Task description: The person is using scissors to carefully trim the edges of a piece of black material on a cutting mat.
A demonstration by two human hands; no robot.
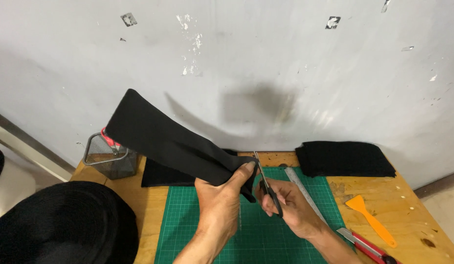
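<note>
Wooden bench (422,205) against a grey wall, w/ what sits on it.
Green cutting mat (246,234) covers the centre. Folded black fabric pile (346,159) at back right; flat black fabric piece (161,175) at back left, partly on the mat. Mesh pen holder (109,159) in left corner. Steel ruler (305,193) on mat's right edge. Orange scraper (371,220) & red utility knife (366,244) to the right.

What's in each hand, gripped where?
Left hand pinches the black fabric strip at its near end; right hand holds the scissors by the handles.
</note>
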